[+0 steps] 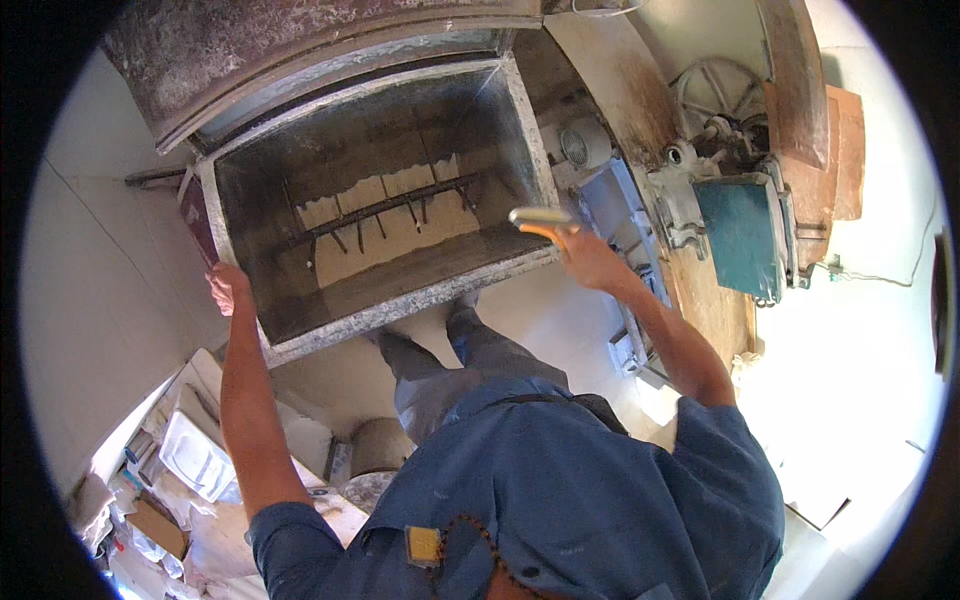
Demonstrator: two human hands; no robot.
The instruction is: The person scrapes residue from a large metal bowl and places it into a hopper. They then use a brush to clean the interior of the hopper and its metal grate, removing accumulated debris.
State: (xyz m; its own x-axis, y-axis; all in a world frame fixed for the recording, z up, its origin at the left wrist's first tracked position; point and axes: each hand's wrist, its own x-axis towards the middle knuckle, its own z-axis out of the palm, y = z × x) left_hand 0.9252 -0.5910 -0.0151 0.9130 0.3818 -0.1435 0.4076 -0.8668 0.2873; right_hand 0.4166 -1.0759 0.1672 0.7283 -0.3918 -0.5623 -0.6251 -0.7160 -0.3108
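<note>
A large metal mixing trough (400,310) with a worn, whitish rim stands before me, tilted in the view. Across its inside runs a dark shaft (375,210) bearing several thin prongs. Pale tan powder (385,245) lies on the bottom under the shaft. My left hand (230,289) is closed on the trough's left rim, its fingers curled at the outer side. Over the right front corner, my right hand (592,262) grips a brush-like tool (541,218) with an orange handle and a blurred pale head. Its exact kind is unclear.
A raised, stained lid (290,50) stands behind the trough. To the right are a motor (585,143), a blue metal frame (620,200) and a machine with a green panel (740,235). A white plastic container (200,445) sits among clutter at lower left.
</note>
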